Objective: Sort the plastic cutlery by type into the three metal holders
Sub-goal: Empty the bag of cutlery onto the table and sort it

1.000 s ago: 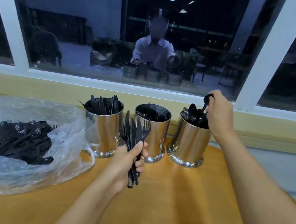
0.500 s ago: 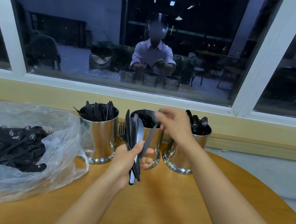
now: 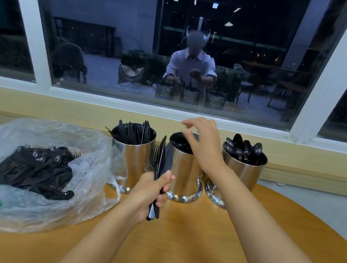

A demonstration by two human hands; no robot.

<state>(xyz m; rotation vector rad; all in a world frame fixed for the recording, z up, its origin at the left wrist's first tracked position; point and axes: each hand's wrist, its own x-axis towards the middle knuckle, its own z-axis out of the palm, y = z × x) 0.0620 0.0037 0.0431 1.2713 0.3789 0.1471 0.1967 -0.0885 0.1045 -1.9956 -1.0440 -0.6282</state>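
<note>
Three shiny metal holders stand in a row at the table's far edge. The left holder [image 3: 135, 159] has black knives in it, the middle holder [image 3: 185, 174] black forks, the right holder [image 3: 245, 172] black spoons. My left hand [image 3: 149, 192] grips a bundle of black cutlery [image 3: 162, 159] upright in front of the left and middle holders; knives and a fork show in it. My right hand [image 3: 203, 142] hovers over the middle holder with loose fingers and holds nothing.
A clear plastic bag [image 3: 85, 163] lies at the left of the round wooden table [image 3: 183, 246] with a heap of several black cutlery pieces [image 3: 32, 169] on it. Behind the holders is a yellow ledge and a window.
My right hand left the spoon holder, took a fork from the bundle, and now hangs over the middle holder without it. The bundle in my left hand is smaller.
</note>
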